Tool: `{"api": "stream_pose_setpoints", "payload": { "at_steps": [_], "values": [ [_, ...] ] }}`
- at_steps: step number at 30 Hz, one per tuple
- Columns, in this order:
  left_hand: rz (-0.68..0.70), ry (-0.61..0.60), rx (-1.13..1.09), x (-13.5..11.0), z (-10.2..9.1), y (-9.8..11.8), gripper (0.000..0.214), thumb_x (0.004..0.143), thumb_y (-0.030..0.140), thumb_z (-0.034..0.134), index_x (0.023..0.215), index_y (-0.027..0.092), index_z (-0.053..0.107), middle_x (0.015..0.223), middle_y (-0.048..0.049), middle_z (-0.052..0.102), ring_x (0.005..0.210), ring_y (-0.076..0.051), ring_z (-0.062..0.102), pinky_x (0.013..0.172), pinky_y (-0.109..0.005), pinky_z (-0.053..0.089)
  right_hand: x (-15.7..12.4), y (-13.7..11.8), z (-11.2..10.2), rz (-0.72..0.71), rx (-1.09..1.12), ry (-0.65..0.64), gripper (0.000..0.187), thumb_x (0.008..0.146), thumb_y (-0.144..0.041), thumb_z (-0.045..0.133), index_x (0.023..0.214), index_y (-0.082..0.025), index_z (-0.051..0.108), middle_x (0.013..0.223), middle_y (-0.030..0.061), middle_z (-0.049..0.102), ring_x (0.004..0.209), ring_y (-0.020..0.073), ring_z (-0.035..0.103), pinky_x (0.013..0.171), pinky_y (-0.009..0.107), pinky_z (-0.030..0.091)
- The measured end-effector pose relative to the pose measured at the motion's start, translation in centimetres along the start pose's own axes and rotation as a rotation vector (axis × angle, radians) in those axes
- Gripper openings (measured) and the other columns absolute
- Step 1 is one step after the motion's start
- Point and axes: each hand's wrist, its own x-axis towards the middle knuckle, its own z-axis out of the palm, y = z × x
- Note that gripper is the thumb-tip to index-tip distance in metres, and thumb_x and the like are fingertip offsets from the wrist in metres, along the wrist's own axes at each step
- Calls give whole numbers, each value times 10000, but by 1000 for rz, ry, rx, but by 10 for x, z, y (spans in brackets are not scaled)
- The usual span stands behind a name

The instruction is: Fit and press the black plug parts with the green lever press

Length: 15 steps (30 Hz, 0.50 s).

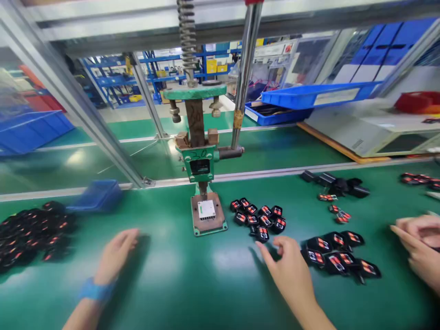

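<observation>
My left hand hovers over the green mat left of a small green hand press, fingers stretched flat and holding nothing; a blue band is on its wrist. My right hand reaches forward with fingers apart, fingertips close to a cluster of small black parts with red inserts. A second group of the same black parts lies just right of that hand. The press base carries a white block.
A large heap of black parts lies at the far left, beside a blurred blue bin. More black parts sit at the back right. Another person's hands enter from the right edge. Blue trays stand behind.
</observation>
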Motion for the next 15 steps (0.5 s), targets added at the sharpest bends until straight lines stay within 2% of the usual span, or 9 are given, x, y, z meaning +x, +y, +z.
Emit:
{"api": "stream_pose_setpoints", "payload": {
  "at_steps": [3,6,8,10,12,14,15],
  "values": [
    [101,-329,-9,-33,35,43,364,744,491,488,948,218,613,938,-24,640,814,-176,583,735,-290,481,10,5,6,6,6,-139,379,760,-512,490,856,-149,436,715,37,497,630,143,498,568,255,408],
    [295,-613,11,-60,69,78,342,753,423,525,1039,244,581,956,-27,620,813,-147,564,774,-287,464,5,-11,8,-53,174,-442,260,808,-387,451,931,-158,438,708,20,511,618,123,512,565,234,428],
    [453,-737,22,-69,88,89,573,668,423,630,1188,244,471,1022,-47,596,836,-152,546,778,-290,462,-1,-27,7,-144,319,-699,233,840,-299,401,1039,-180,422,778,18,544,680,109,534,626,224,453],
    [582,-766,50,-70,104,92,762,604,422,688,1268,218,375,1141,-91,537,905,-176,528,819,-311,445,-1,-45,2,-267,424,-867,262,853,-240,367,1110,-208,404,984,39,553,805,102,547,723,233,465],
    [685,-773,61,-66,113,91,802,603,425,688,1290,205,339,1180,-106,514,973,-198,513,866,-327,417,12,-60,-8,-417,474,-875,261,850,-231,382,1106,-224,433,1195,44,461,981,115,512,822,252,452],
    [754,-786,49,-62,115,89,700,633,431,664,1249,217,408,1122,-86,558,987,-197,518,887,-316,398,41,-72,-28,-547,492,-701,211,836,-270,438,1034,-232,498,1231,19,438,1082,128,460,880,259,430],
    [771,-786,42,-62,115,88,635,641,435,655,1207,223,460,1078,-73,581,972,-191,528,887,-305,395,60,-76,-40,-571,492,-544,181,824,-296,470,983,-231,530,1182,10,481,1079,130,463,901,264,417]
  ]
}}
